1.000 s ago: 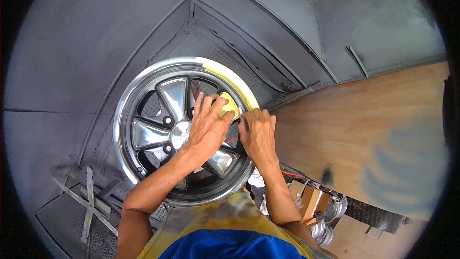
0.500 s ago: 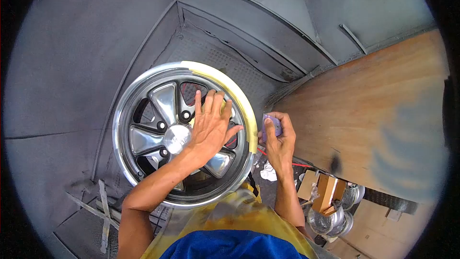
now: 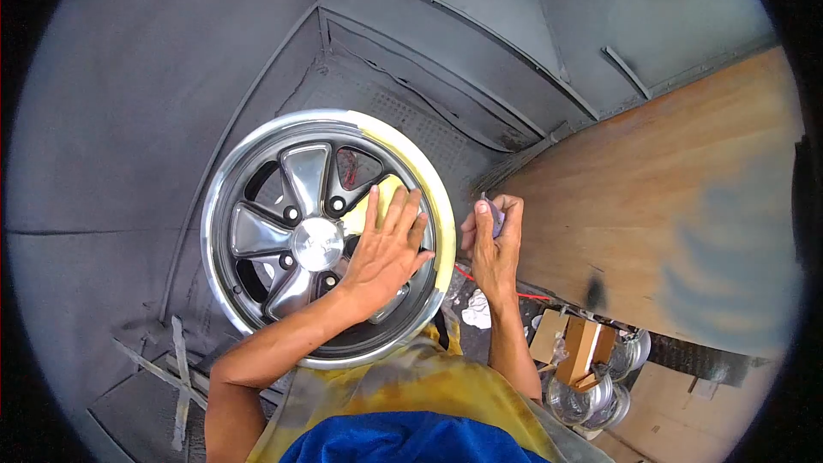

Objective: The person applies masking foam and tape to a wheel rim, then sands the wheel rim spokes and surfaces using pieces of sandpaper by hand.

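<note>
A shiny metal car wheel [image 3: 243, 234] with dark recesses and a round centre cap [image 3: 317, 244] faces me. Yellow masking tape [image 3: 435, 197] covers the right part of its rim, and a yellow covering [image 3: 390, 189] shows on one spoke. My left hand [image 3: 386, 253] lies open on the wheel's right side, palm down with fingers spread, hiding part of the spokes. To the right of the rim, apart from it, my right hand [image 3: 497, 244] is closed on a small purple pad [image 3: 495, 216]. The thumb and fingers cover much of the pad.
Grey panels [image 3: 171, 103] stand behind and to the left. A wooden board [image 3: 634, 189] rises at the right. Below it are a cardboard box [image 3: 583, 351], more shiny rims [image 3: 591, 399] and crumpled white paper [image 3: 477, 310]. Strips [image 3: 180, 377] lie at lower left.
The wheel has turned slightly clockwise, with my left hand shifting right and down on it. The yellow spoke shows more. My right hand has tilted the purple pad, now seen more edge-on.
</note>
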`<state>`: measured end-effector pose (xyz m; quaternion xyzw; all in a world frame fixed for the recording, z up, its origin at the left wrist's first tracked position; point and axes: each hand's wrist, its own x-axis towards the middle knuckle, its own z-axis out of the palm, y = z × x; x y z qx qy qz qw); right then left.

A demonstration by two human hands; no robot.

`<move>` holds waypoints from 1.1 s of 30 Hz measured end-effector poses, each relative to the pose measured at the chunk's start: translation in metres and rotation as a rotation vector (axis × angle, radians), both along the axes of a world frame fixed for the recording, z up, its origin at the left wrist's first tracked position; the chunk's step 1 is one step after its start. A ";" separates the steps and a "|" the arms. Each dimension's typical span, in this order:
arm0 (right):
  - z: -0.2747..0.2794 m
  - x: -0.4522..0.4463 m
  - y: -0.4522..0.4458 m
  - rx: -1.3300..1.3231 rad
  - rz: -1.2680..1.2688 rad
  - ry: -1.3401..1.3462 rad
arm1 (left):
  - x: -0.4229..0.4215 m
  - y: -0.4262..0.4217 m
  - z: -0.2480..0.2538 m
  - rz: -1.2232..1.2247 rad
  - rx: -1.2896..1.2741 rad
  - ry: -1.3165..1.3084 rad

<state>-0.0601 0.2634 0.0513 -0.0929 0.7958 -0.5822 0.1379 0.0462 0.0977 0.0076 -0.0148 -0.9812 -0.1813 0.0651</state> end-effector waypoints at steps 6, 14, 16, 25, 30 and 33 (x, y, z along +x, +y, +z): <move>-0.008 -0.011 0.003 0.009 0.159 0.170 | 0.029 0.022 0.006 0.000 -0.031 -0.001; 0.004 -0.009 -0.046 -0.076 0.546 0.376 | 0.097 0.055 0.011 0.084 -0.120 -0.043; 0.001 -0.006 -0.051 -0.150 0.674 0.477 | 0.119 0.066 0.021 0.151 -0.105 -0.039; -0.009 0.000 -0.055 -0.124 1.222 0.482 | 0.162 0.117 0.009 0.865 0.202 -0.069; 0.005 0.005 -0.052 -0.036 1.469 0.501 | 0.154 0.092 0.003 0.921 0.353 -0.322; -0.001 -0.002 -0.045 -0.084 1.686 0.670 | 0.158 0.082 -0.003 0.966 0.370 -0.273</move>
